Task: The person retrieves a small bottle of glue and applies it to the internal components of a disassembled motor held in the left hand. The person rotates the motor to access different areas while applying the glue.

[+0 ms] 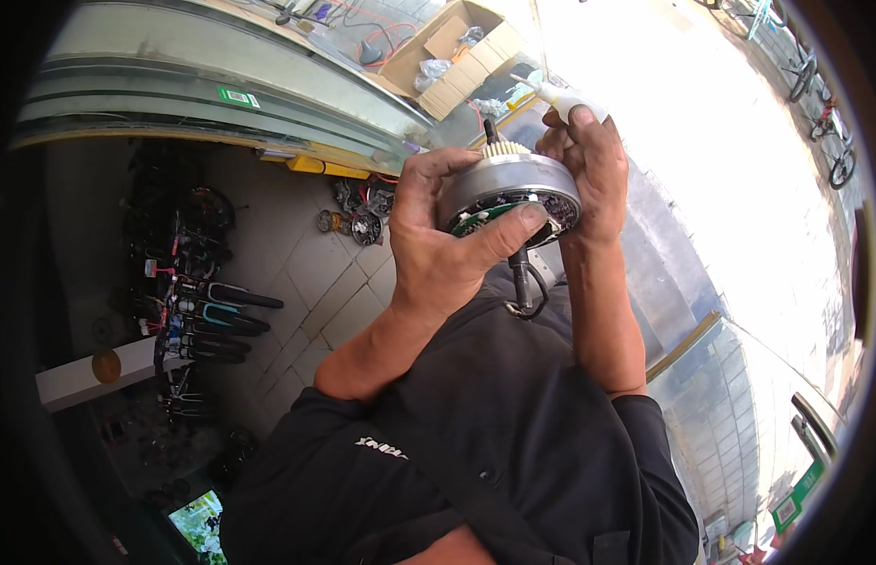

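Note:
My left hand (pixel 438 226) grips a round electric hub motor core (pixel 509 179) tilted in front of my chest. Its thumb presses near the green circuit board (pixel 475 218) on the near face, while the fingers wrap the silver metal rim. On the far side is a pale toothed gear (pixel 506 149) with a dark axle end beyond it. From the near side a dark shaft (pixel 521 278) with a looped black cable points toward me. Close against the motor's right side, my right hand (pixel 593 165) is closed on a white squeeze bottle (pixel 577 102), its nozzle pointing left.
An open cardboard box (pixel 461 56) with plastic bags lies beyond the glass front. Several bicycles (pixel 212 320) stand at the left. A bowl of small parts (pixel 366 228) sits on the tiled floor (pixel 315 254). More bicycles (pixel 838 160) are far right.

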### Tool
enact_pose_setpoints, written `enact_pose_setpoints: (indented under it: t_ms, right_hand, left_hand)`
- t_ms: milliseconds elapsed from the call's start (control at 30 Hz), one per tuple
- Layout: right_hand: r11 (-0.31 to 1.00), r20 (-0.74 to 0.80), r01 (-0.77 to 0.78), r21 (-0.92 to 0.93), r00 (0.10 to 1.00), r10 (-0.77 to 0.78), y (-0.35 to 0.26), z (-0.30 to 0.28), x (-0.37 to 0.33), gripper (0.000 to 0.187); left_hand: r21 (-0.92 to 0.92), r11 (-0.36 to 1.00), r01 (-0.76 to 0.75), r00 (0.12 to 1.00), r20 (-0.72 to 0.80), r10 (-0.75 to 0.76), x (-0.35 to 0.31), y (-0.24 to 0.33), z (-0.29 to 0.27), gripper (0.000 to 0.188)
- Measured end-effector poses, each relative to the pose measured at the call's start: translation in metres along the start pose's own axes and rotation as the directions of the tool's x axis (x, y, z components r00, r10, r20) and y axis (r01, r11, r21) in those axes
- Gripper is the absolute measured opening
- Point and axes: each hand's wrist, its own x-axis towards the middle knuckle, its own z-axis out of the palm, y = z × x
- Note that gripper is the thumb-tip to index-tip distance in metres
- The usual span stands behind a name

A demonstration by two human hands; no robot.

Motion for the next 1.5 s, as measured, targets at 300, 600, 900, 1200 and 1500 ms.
enact_pose_setpoints:
  t_ms: [300,600,900,1200,1500]
  right_hand:
    - [0.999,-0.035,-0.015,0.042,0.999,0.016,0.014,0.003,0.005,0.032]
    - [0.99,-0.03,-0.108,0.091,0.993,0.111,0.039,-0.012,0.014,0.03]
    - [0.974,-0.057,-0.135,0.184,0.987,0.148,0.064,0.001,0.04,0.028]
    - [0.978,0.021,-0.142,0.155,0.99,0.14,0.052,-0.016,0.021,0.037]
    - [0.983,0.096,-0.141,0.116,0.987,0.13,0.054,-0.018,0.031,0.041]
  left_hand:
    - [0.063,0.998,-0.008,0.999,-0.051,0.011,0.002,-0.006,-0.004,0.062]
    - [0.171,0.983,0.074,0.993,-0.101,-0.057,0.008,-0.013,-0.007,0.058]
    - [0.223,0.971,0.086,0.991,-0.116,-0.061,0.039,-0.03,-0.028,0.058]
    - [0.32,0.947,0.031,0.997,-0.074,-0.008,0.015,-0.026,-0.013,0.057]
    - [0.364,0.931,-0.036,0.994,-0.084,0.071,0.016,-0.033,-0.01,0.06]
